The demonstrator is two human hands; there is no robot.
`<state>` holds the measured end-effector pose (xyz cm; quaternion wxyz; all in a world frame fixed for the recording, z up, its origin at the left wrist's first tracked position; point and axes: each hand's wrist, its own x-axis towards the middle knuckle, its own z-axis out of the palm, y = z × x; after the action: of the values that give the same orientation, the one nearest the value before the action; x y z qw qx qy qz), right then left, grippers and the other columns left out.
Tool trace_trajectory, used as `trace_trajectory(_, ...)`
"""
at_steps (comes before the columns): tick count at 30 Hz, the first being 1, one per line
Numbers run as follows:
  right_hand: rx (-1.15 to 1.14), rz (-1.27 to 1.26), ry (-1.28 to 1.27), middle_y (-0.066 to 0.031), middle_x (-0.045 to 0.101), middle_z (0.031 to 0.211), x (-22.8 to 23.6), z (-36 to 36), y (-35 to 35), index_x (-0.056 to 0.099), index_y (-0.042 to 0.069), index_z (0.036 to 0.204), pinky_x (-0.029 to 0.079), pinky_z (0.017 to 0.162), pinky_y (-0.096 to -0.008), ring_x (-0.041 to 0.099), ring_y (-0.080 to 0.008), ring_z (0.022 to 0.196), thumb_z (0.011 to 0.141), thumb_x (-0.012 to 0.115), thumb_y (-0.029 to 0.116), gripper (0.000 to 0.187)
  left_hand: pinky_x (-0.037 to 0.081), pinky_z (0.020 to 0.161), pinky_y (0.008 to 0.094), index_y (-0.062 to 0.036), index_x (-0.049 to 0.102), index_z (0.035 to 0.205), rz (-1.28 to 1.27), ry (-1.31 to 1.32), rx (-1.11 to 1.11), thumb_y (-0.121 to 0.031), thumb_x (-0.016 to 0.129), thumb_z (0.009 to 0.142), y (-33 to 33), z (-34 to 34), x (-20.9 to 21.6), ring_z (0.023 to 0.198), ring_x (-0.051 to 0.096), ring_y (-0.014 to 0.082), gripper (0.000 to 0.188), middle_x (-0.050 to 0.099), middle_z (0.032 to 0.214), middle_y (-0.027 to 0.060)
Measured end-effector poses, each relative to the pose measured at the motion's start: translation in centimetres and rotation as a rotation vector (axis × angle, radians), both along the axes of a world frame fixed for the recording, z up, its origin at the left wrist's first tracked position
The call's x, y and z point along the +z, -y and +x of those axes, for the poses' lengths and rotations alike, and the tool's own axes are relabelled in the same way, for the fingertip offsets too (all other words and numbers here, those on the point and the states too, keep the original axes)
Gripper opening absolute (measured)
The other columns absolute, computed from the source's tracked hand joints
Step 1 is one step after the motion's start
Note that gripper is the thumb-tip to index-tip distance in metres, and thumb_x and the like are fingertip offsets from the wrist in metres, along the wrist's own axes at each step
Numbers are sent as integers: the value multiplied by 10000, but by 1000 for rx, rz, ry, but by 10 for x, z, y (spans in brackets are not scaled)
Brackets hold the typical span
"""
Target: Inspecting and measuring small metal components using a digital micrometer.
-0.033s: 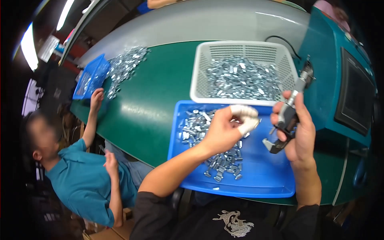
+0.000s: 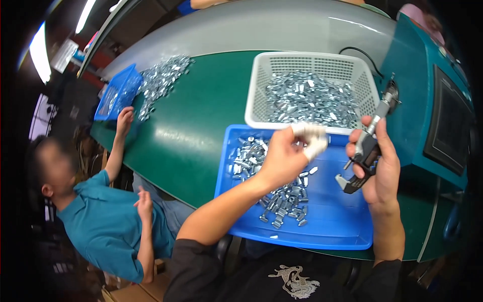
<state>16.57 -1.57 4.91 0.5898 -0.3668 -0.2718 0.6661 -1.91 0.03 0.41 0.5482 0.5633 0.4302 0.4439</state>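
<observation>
My right hand (image 2: 386,171) is wrapped around a micrometer (image 2: 369,147), its thimble pointing up and away and its curved frame hanging over the blue tray. Close by on the left, my left hand (image 2: 282,160) wears white finger covers and is pinched together. A small shiny metal piece shows at its fingertips, which are blurred by motion. Below this hand is the blue tray (image 2: 327,221), with many small silver metal parts (image 2: 284,204) heaped in its left half. The hand and forearm hide some of them.
Behind the tray stands a white slotted basket (image 2: 255,108) full of similar parts. A teal machine (image 2: 407,100) with a dark screen is at right. On the left, a person in a teal shirt (image 2: 108,226) reaches to a blue bin (image 2: 115,93) beside a loose pile of parts (image 2: 163,78).
My left fingertips have moved slightly away from me, up to the basket's near rim. My right hand still holds the micrometer; the whole view has shifted a little.
</observation>
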Motion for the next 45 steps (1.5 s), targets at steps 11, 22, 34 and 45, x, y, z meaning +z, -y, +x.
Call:
trace_trajectory(11, 31, -3, -42, -94, 574, 841, -4, -1, -5, 475, 66, 1117, 404, 351, -186, 574, -148, 666, 980, 405, 351, 324, 491, 724, 399, -8, 623, 821, 493, -1038, -303, -175, 694, 695, 32, 4, -17, 869, 590, 307, 222, 586, 864, 144)
trace_trajectory(22, 69, 27, 25, -92, 545, 896, -8, 3, -7, 457, 64, 1147, 424, 340, -187, 576, -147, 717, 990, 387, 324, 312, 491, 683, 379, -28, 640, 754, 539, -1197, -146, -45, 618, 653, 35, 4, -19, 829, 606, 288, 104, 602, 832, 146)
trace_trajectory(34, 88, 29, -36, -94, 576, 867, -11, 2, -2, 478, 69, 1127, 407, 351, -192, 570, -153, 693, 983, 397, 347, 323, 486, 685, 418, -23, 634, 768, 596, -956, -132, -103, 651, 683, 30, 0, -21, 760, 612, 312, 117, 623, 745, 128)
trace_trajectory(45, 93, -32, -27, -120, 621, 856, -10, 6, -9, 470, 56, 1136, 407, 384, -205, 626, -154, 680, 981, 373, 384, 375, 512, 813, 275, -3, 608, 1059, 5, -159, -160, -20, 700, 787, 20, 1, 9, 879, 613, 127, 288, 642, 972, 62)
